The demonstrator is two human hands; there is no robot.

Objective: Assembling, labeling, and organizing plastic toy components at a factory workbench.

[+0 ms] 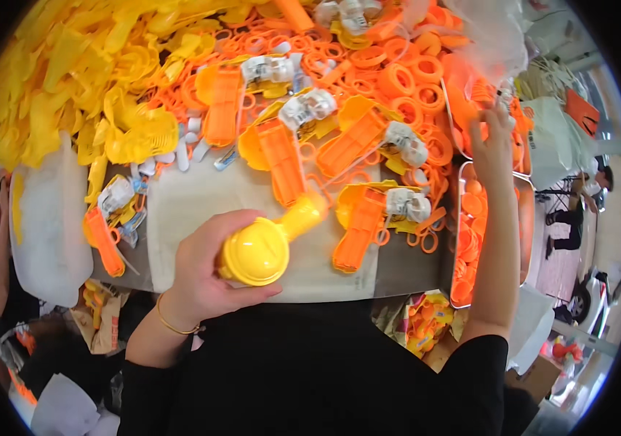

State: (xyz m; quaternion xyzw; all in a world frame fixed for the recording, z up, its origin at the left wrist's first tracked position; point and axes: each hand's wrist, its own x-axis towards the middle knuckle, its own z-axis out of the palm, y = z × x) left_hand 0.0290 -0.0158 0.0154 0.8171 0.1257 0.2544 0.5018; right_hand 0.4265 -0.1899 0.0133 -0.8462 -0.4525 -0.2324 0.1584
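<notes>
Head view, left hand [198, 270]: wrapped round yellow domed part [258, 251], above surface's [174, 211] near edge
Long axis: toward far right corner
Right hand [496, 136]: over tray [451, 122], right edge; cannot tell fingers' hold

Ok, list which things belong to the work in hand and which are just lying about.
In the work:
- yellow domed part, in the left hand
- orange parts by the right hand

Apparently lying about:
- translucent plastic bag, upper right
- flat orange item, far right
</notes>
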